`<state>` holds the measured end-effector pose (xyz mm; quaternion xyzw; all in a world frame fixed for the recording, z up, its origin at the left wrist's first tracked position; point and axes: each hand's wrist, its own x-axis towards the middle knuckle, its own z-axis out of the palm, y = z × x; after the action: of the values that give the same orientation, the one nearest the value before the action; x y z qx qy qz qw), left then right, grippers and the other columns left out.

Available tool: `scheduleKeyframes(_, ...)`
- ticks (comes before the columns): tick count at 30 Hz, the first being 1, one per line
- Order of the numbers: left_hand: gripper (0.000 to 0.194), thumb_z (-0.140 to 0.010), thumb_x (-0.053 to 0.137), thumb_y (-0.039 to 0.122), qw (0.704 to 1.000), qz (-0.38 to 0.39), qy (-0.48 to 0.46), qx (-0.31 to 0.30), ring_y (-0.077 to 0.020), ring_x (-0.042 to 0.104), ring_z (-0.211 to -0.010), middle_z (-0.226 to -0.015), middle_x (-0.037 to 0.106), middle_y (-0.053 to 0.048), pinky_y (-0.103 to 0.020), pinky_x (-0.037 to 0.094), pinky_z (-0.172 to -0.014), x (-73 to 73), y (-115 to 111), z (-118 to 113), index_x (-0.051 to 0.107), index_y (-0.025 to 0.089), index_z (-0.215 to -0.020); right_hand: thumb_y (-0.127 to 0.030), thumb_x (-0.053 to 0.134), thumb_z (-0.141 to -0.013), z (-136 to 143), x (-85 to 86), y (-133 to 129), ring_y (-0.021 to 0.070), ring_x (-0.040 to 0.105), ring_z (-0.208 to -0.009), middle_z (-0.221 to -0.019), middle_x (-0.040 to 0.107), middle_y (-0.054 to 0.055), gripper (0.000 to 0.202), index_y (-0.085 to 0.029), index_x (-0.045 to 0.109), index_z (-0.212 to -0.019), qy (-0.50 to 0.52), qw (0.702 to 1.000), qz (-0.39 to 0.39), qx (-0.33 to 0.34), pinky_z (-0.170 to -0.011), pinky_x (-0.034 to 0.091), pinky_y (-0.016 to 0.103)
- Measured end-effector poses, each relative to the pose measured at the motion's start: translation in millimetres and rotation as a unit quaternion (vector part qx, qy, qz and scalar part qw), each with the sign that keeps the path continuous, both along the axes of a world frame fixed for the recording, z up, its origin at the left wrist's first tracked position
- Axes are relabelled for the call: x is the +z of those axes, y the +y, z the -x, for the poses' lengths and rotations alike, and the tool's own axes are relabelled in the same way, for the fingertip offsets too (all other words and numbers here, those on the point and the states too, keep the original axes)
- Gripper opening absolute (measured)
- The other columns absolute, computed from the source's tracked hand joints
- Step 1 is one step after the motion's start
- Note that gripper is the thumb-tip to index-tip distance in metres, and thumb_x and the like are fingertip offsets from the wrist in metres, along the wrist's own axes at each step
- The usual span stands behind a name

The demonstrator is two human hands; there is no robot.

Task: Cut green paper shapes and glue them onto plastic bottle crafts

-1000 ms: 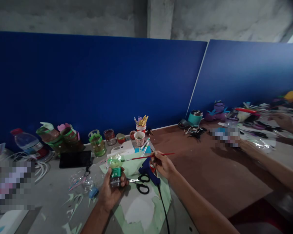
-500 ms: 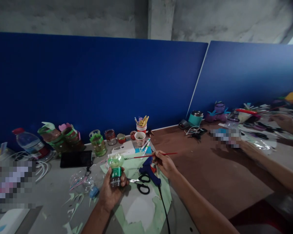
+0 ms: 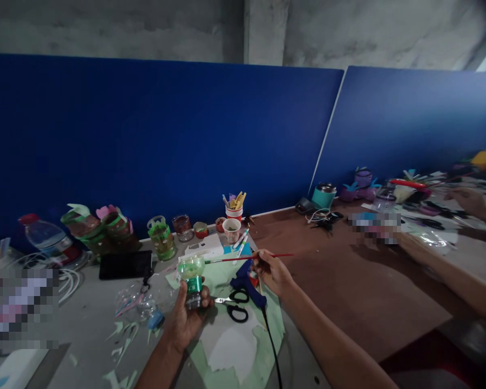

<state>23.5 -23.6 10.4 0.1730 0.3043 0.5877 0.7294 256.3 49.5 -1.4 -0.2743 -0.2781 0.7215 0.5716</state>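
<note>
My left hand (image 3: 188, 319) is wrapped round a clear plastic bottle piece (image 3: 193, 284) with a green label and green paint on its upper part. A red-handled paintbrush (image 3: 243, 258) is pinched in my right hand (image 3: 272, 273). Its bristle end points left and meets the rim of the bottle piece; whether it touches I cannot tell. Just right of my left hand lie scissors (image 3: 237, 308) with black handles. A blue glue gun (image 3: 249, 286) rests beneath my right hand, its black cord running toward me. Pale green paper (image 3: 267, 335) lies under both tools.
Behind stand a paper cup (image 3: 231, 229), a green-painted cup (image 3: 162, 240) and a drink bottle (image 3: 51, 237). A black phone (image 3: 125, 265) lies on the left, near clear plastic scraps (image 3: 133, 300). To the right are a teal flask (image 3: 324, 197) and another person's arm (image 3: 441, 265).
The bottle piece has turned or tilted slightly in my left hand. The brush tip sits a little further left and higher, against the rim. The rest of the table looks the same.
</note>
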Motion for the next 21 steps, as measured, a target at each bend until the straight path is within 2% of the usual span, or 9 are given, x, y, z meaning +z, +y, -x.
scheduleKeyframes(7,0.028,-0.075,0.069,0.036,0.999,0.036,0.006,-0.016,-0.0143,0.059,-0.058,-0.078,0.068,-0.009,-0.031,0.053,-0.063,-0.8,1.3,1.4,0.064,0.011,-0.087,-0.036,0.077,-0.064,1.5,-0.8,-0.1,0.0122,0.054,-0.051,-0.055,0.057,-0.002,0.022,-0.018,0.064,-0.068,0.003,1.000,-0.004,0.007,-0.045,0.037,0.022)
scheduleKeyframes(11,0.024,-0.080,0.063,0.034,0.999,0.039,0.000,-0.021,-0.0141,0.059,-0.056,-0.074,0.067,-0.007,-0.032,0.054,-0.062,-0.5,2.4,2.1,0.065,0.011,-0.088,-0.036,0.076,-0.064,1.3,-1.4,0.4,0.0125,0.054,-0.052,-0.054,0.057,-0.001,0.023,-0.018,0.064,-0.069,0.004,1.000,-0.006,0.006,-0.045,0.037,0.023)
scheduleKeyframes(21,0.025,-0.080,0.064,0.034,0.999,0.042,0.002,-0.017,-0.0133,0.057,-0.053,-0.069,0.064,-0.007,-0.030,0.052,-0.060,0.8,2.4,-0.4,0.064,0.010,-0.086,-0.037,0.077,-0.065,3.4,-1.9,-0.8,0.0109,0.050,-0.050,-0.055,0.057,-0.001,0.023,-0.018,0.065,-0.068,-0.001,1.000,-0.010,0.017,-0.047,0.037,0.023)
